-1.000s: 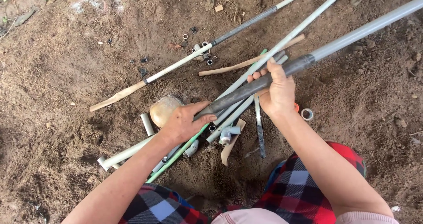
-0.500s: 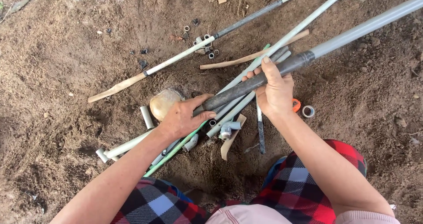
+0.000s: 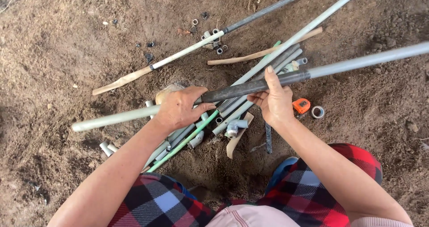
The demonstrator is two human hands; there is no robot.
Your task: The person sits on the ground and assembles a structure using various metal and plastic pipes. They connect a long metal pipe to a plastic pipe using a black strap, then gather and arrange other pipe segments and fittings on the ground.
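our left hand (image 3: pixel 178 108) and right hand (image 3: pixel 275 103) both grasp the long grey plastic pipe with a dark sleeve (image 3: pixel 241 89) above the pile of grey pipes (image 3: pixel 250 91) on the dirt ground (image 3: pixel 67 53); its long free ends could swing and snag the pile

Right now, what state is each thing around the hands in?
Long grey pipe with dark sleeve: lifted off the dirt, held level by both hands.
Left hand: closed around the pipe.
Right hand: gripping the dark sleeve.
Pile of pipes: lying crossed on the soil.
Orange tape measure: on the ground, closed.
Tape roll: lying flat.
Elbow fitting: loose, unattached.
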